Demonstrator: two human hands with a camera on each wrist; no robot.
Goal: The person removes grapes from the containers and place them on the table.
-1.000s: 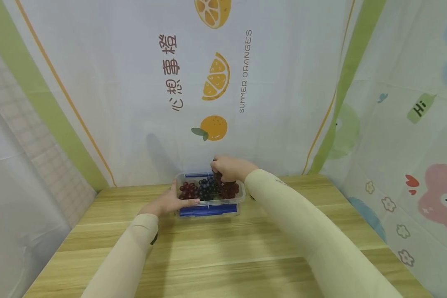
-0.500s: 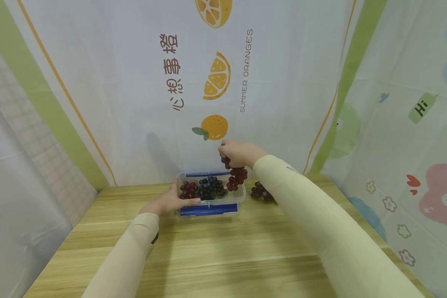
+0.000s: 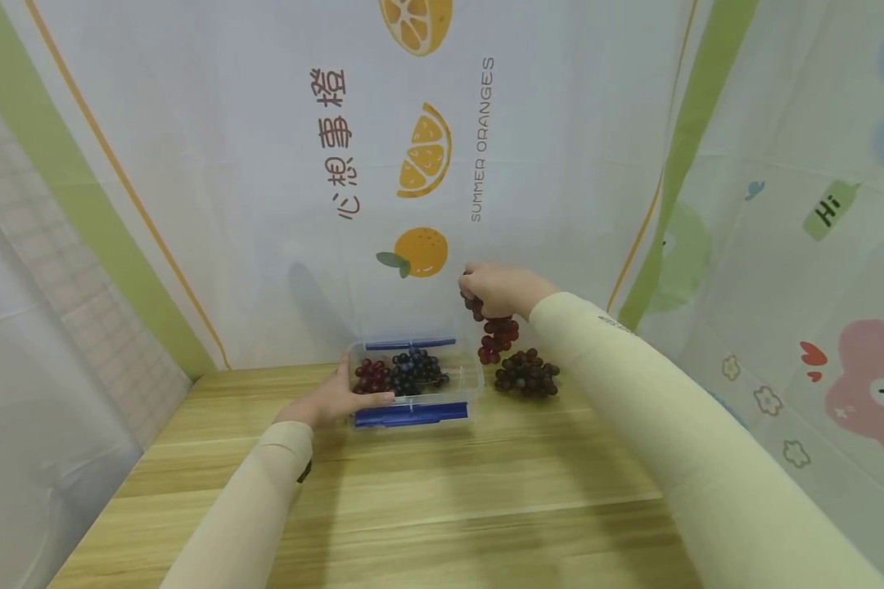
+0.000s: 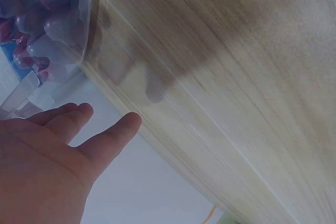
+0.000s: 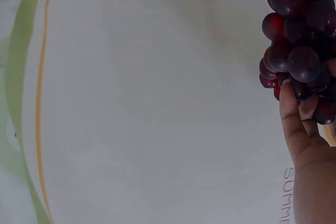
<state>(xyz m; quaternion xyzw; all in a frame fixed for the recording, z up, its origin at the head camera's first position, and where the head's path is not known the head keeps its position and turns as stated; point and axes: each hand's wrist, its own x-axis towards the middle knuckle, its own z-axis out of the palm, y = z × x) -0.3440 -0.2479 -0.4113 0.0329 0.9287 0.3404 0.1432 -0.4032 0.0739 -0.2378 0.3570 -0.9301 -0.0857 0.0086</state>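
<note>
My right hand (image 3: pixel 507 289) grips a bunch of dark red grapes (image 3: pixel 498 337), which hangs in the air beyond the right end of a clear plastic box. In the right wrist view, fingers lie against the bunch (image 5: pixel 294 35). On the table, the box (image 3: pixel 474 378) contains a red grape bunch (image 3: pixel 372 375) at the left and a blue-black bunch (image 3: pixel 416 372) in the middle; bare floor shows at its right. My left hand (image 3: pixel 335 399) rests at the box's left end, thumb along the front rim. Its fingers look straight in the left wrist view (image 4: pixel 47 161).
Another dark bunch of grapes (image 3: pixel 526 375) lies on the wooden table (image 3: pixel 412 507), just right of the box. Blue latches (image 3: pixel 412 415) fold out along the box's front and back. A white printed cloth (image 3: pixel 265 204) hangs close behind.
My right hand has lifted the dark red bunch out of the box and carried it up and right. The bunch on the table has come into sight. My left hand stays put.
</note>
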